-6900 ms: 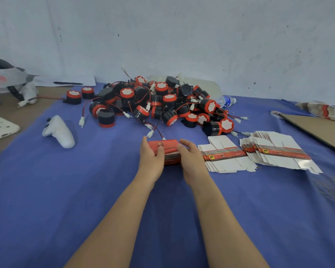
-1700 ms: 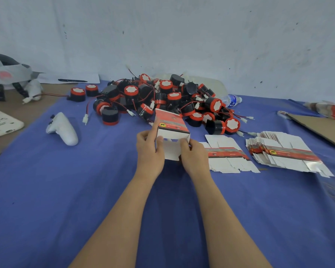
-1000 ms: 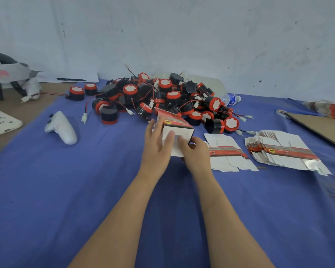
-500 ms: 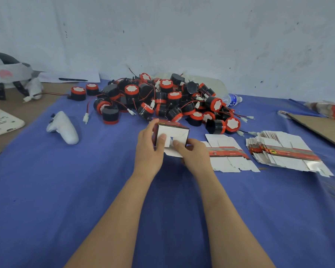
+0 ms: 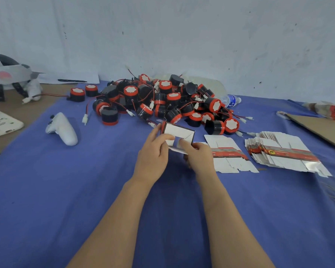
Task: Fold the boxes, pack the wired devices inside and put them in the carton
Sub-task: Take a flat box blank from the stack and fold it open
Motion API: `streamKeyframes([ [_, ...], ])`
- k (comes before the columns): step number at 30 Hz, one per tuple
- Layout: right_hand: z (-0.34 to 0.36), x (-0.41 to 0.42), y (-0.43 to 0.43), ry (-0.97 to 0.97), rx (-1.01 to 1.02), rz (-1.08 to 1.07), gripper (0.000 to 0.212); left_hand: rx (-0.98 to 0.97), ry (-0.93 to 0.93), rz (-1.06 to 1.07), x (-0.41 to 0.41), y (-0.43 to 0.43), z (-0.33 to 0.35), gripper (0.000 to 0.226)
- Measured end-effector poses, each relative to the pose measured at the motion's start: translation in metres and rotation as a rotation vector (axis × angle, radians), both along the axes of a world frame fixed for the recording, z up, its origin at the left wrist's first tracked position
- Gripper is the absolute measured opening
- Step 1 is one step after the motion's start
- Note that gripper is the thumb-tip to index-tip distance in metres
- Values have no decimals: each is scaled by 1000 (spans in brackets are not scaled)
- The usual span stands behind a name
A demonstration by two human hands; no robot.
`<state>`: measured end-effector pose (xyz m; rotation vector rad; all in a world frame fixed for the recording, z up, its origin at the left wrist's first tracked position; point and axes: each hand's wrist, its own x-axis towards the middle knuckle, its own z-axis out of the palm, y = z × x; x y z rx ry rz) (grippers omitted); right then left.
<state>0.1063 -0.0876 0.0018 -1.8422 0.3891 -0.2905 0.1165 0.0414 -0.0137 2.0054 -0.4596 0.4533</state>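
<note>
Blue fabric covers the desk (image 5: 66, 190), where my left hand (image 5: 154, 152) and right hand (image 5: 200, 158) both hold one small white-and-red cardboard box (image 5: 179, 131), fingers curled at its end flaps. Beyond lies a heap of round black-and-red wired devices (image 5: 162, 101), too many to count. Two stacks of flat card blanks (image 5: 284, 151) lie to the right.

Formerly pressed flat on the blue cloth (image 5: 85, 190) under both hands, red face up; since lifted, opened into a box (image 5: 179, 132) and turned white end toward the viewer. Gripped now at its left edge by the left hand (image 5: 153, 154), thumb over the end flap; pinched at the lower flap by the right hand (image 5: 199, 156). Closed further than half a second before.
</note>
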Motion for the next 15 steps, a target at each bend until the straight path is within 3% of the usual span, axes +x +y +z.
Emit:
streamKeyframes([
  [2, 2, -1, -3, 21, 66, -23, 34, -36, 55, -79, -1, 0, -1, 26],
  [6, 8, -3, -3, 54, 176, -29, 28, 38, 75, -67, -7, -2, 1, 63],
  [11, 7, -5, 25, -95, 426, 166, 37, -158, -51, 244, -4, 2, 5, 25],
  [15, 9, -5, 34, -269, 515, 178, 28, -297, 32, 310, -2, 0, 3, 15],
])
